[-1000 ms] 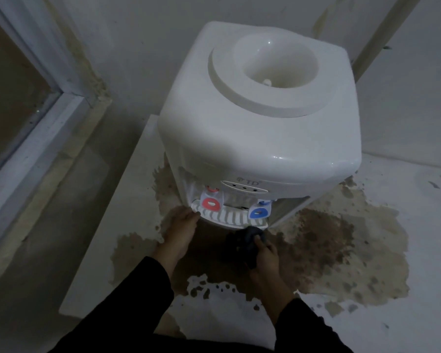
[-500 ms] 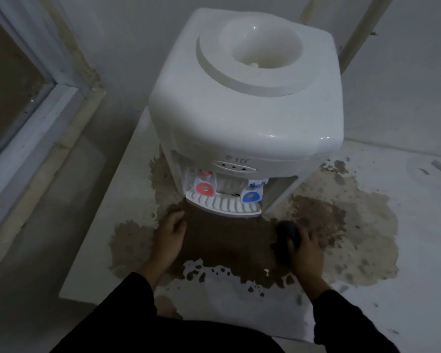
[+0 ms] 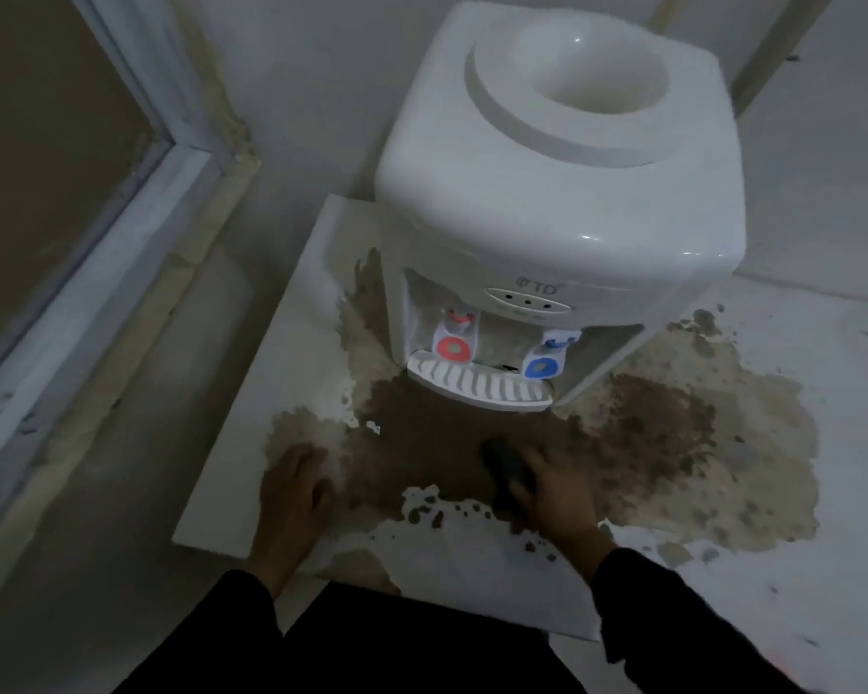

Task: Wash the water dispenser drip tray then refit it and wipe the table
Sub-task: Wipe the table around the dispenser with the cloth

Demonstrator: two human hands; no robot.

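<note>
Sitting on the white worktop (image 3: pixel 251 493), which is blotched with a big rough brown stain, the glossy white water dispenser (image 3: pixel 557 202) has its slotted drip tray (image 3: pixel 477 385) fitted under the red and blue taps. Left hand (image 3: pixel 291 493) lies flat with fingers spread. Right hand (image 3: pixel 552 493) presses a dark blurry cloth (image 3: pixel 504 468), mostly hidden, so can't tell what it's made of.
</note>
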